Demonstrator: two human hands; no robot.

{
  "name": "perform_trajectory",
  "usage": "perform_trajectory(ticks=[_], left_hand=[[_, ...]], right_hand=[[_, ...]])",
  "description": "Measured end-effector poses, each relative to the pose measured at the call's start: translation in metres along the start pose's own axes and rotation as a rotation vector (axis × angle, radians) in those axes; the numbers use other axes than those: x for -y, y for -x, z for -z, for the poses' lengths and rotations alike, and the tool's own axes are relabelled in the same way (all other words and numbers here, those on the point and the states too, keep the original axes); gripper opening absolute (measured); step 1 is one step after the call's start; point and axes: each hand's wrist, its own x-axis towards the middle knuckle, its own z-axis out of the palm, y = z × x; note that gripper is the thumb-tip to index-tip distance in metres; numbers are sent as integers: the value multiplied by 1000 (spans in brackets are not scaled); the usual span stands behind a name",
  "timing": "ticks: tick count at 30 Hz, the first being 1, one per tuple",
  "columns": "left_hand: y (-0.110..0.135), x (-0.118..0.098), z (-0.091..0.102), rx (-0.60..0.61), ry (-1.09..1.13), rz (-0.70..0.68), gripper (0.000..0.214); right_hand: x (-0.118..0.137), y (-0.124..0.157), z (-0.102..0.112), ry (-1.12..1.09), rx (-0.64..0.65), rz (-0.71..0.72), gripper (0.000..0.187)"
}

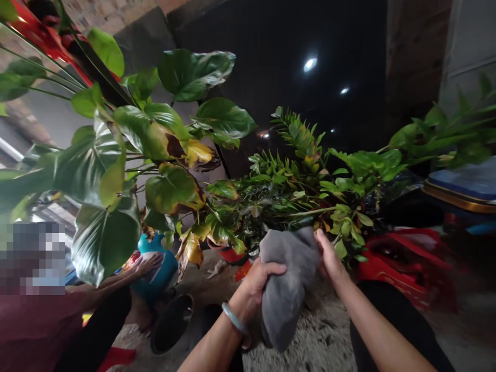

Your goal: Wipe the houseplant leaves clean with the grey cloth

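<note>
A grey cloth (290, 289) hangs in loose folds in front of the potted plants. My left hand (259, 279) is closed on its left side, the thumb lying across the front and a pale bangle on the wrist. At the upper right edge of the cloth, my right hand (329, 258) grips it, thumb up and most fingers hidden behind the fabric. Just beyond the cloth are low leafy green plants (310, 191), with a red pot (228, 251) behind to the left.
A large broad-leaved plant (96, 160) with yellowing leaves fills the left. Beneath it, a co-worker's hand (149, 263) rests on a blue container (166, 268). A black bucket (170, 323) stands nearby. Red bags (411, 263) lie right, below a blue-lidded box (465, 183).
</note>
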Motion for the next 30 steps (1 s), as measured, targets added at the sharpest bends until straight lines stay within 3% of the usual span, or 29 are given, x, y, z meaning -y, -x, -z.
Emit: perform_trajectory(ticks=[3,6,8,10,12,16,19,22,24,27,30], left_hand=[[15,-22,7,69,42,-76,40],[12,-54,4,21,121,-257,43],[2,-60,1,-42,153,-350,44],[-7,-48,1,-113,108,-351,41],[-7,-24,7,-127,9,-251,37],[19,10,30,37,-56,-30,34],[39,-6,46,36,26,-100,40],[37,-41,56,-130,183,-302,36],[26,-53,58,-266,283,-398,32],[9,-35,58,-364,262,-353,32],[7,9,56,-279,127,-150,31]], right_hand=[[1,-1,1,21,-12,14,48],[-1,-1,-2,36,-44,41,54],[-3,-1,-3,32,-15,41,54],[-6,0,-3,29,10,40,50],[-8,2,-2,44,7,31,47],[-8,3,2,96,-9,-25,48],[-9,1,2,81,-3,-25,47],[-15,-1,-1,74,14,-12,45],[-21,-3,-5,91,19,0,45],[-27,-3,-12,148,27,33,43],[-28,-1,-18,209,102,42,47]])
